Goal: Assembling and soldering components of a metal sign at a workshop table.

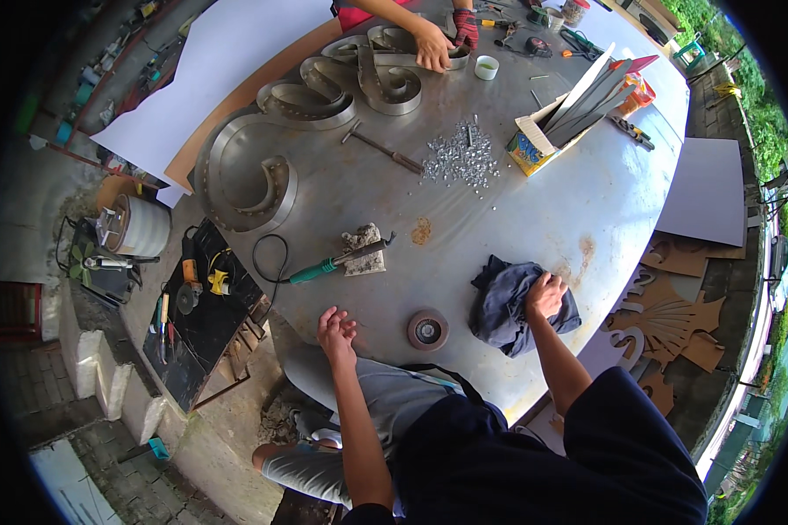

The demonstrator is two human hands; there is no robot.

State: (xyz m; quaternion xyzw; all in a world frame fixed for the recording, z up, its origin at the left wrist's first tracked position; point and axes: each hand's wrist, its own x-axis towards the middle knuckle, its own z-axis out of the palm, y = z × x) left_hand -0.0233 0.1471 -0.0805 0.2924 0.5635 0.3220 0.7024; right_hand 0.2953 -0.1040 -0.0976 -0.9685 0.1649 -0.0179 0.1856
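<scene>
My right hand presses on a crumpled dark cloth on the metal table, its fingers closed on the fabric. By the table's near edge my left hand hovers with loosely bent fingers apart and nothing in them. Between the two lies a round brown roll, perhaps tape. Ahead of my left hand, a soldering iron with a green handle rests against a whitish block. Farther off are a hammer and a scatter of small shiny pieces.
Curved metal letter shapes stand at the far left. A co-worker's hands, one in a red glove, touch one of them. A box of metal strips stands far right. An angle grinder lies on a lower black surface at left.
</scene>
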